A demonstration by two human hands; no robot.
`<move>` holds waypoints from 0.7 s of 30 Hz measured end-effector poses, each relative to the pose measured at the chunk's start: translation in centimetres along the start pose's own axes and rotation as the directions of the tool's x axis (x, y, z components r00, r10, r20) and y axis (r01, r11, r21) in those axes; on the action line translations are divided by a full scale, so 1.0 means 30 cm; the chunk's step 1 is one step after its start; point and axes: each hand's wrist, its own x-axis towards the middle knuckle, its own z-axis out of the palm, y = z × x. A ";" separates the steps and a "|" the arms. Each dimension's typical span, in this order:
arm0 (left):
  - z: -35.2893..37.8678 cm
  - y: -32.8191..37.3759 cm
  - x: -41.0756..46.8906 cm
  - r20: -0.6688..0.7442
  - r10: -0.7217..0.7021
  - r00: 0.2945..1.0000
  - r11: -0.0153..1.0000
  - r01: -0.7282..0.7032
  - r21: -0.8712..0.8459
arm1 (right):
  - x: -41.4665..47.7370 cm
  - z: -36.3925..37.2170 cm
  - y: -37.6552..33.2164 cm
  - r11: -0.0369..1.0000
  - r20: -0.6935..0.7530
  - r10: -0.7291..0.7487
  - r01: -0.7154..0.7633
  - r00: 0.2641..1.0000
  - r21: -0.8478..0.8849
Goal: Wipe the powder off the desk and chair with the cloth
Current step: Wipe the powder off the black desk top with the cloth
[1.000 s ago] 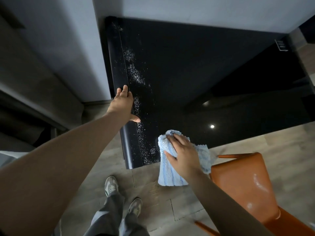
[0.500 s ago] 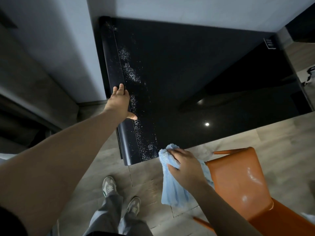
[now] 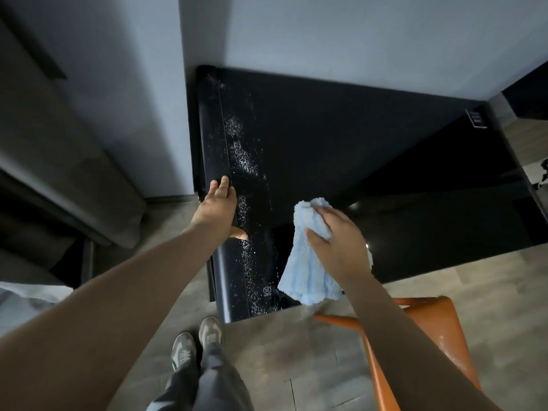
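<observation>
On the desk's (image 3: 370, 149) left strip, powder (image 3: 241, 161) remains.
Your right hand (image 3: 338, 241) grips the cloth (image 3: 305, 274) beside it; left hand (image 3: 218, 209) rests flat, fingers spread. Sweep one way, pressing evenly.

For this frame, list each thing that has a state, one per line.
desk: black, glossy, still dusted along its left side
powder: white strip, unwiped
cloth: light blue, bunched, over the desk's near part
right hand: gripping the cloth
left hand: flat on the desk's left edge
chair: orange, pale smears on the seat
</observation>
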 end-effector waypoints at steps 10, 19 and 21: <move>-0.031 -0.013 0.037 -0.015 -0.008 1.000 0.999 0.007 -0.051 | 0.450 0.021 -0.110 0.981 -0.013 -0.187 0.188 0.982 0.046; -0.175 -0.113 0.204 -0.189 -0.071 0.979 0.985 0.039 -0.168 | 0.867 0.037 -0.215 0.955 0.013 -0.294 0.294 0.956 0.035; -0.190 -0.137 0.241 -0.184 -0.084 0.979 0.984 0.052 -0.170 | 0.957 0.051 -0.245 0.945 0.005 -0.324 0.324 0.946 0.038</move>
